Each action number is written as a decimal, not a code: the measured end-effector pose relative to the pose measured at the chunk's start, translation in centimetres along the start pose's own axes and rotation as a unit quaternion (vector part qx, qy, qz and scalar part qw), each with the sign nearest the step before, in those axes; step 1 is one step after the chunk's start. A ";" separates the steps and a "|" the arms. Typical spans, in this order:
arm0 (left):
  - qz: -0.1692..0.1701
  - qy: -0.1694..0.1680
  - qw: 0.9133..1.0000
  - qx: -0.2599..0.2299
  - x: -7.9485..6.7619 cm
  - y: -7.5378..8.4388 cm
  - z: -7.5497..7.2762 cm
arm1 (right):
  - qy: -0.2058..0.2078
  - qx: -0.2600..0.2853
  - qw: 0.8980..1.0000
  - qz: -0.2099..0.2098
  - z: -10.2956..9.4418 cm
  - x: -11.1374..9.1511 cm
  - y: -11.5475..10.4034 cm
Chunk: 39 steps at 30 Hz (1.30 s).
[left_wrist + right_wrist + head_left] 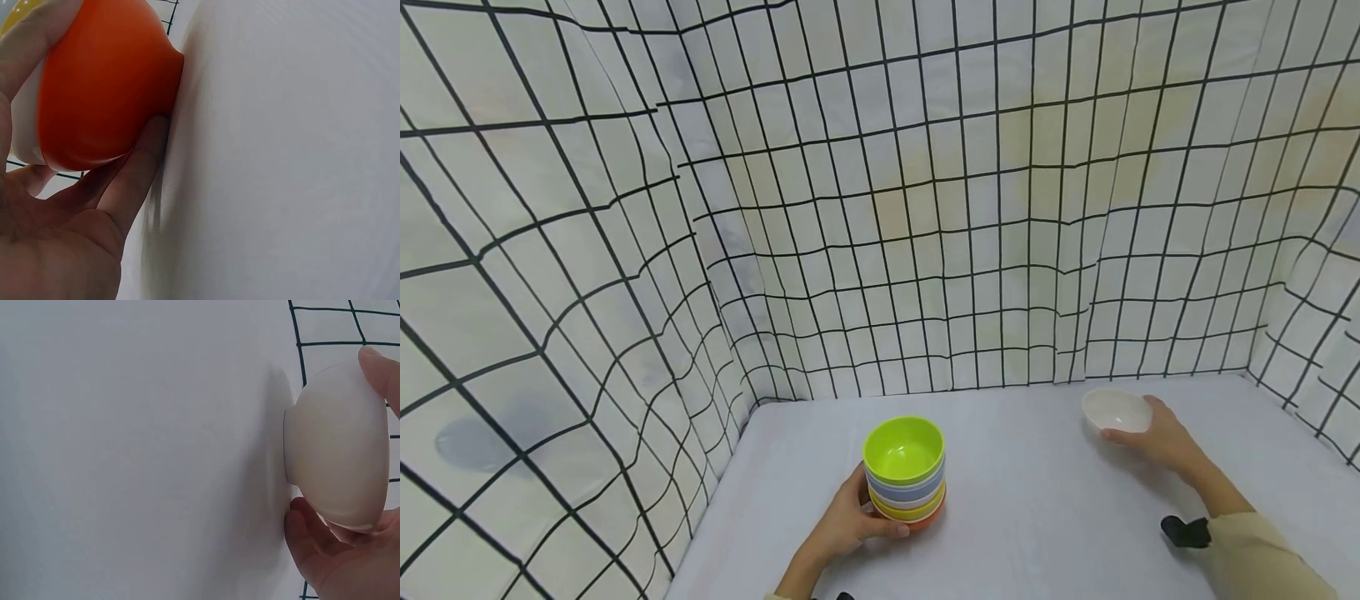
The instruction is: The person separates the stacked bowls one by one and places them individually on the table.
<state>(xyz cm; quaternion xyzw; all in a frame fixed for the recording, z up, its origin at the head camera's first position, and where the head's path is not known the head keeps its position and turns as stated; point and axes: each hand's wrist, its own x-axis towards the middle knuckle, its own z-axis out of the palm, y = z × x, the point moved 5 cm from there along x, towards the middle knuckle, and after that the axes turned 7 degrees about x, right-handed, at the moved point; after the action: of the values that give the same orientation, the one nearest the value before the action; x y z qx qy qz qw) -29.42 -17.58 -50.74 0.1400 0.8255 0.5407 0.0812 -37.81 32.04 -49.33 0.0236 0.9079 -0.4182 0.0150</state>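
Because the left hand (852,518) grips the bowl stack (905,477) from the left, its far fingers are partly hidden; the stacked bowls are hard to count. Behind runs a black grid (933,181). Farther right, 1 white bowl (1114,411) is just left of the right hand (1165,440), which holds it; the right sleeve (1262,558) is cut off.

On the table (1015,500), a stack of bowls (905,473) stands in my left hand (852,518); to its right (and farther back), my right hand (1167,439) holds a single bowl (1112,412). A wall (925,208) rises behind.
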 end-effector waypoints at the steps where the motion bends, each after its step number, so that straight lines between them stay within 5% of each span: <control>1: -0.003 0.000 1.000 -0.001 0.0 0.0 0.0 | -0.003 0.001 1.000 0.006 -0.1 0.2 0.1; 23: -0.014 0.001 1.000 -0.006 0.0 -0.1 0.0 | -0.008 0.032 0.997 0.066 -1.4 2.7 1.4; 39: -0.009 0.000 1.000 -0.002 -0.1 -0.2 -0.1 | 0.003 0.038 0.998 0.059 -1.4 4.2 2.5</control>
<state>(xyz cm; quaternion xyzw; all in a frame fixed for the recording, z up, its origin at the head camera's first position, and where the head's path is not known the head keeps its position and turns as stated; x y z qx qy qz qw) -29.40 -17.73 -50.93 0.1319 0.8258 0.5415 0.0863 -41.82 34.88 -50.53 0.0789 0.8885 -0.4507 0.0360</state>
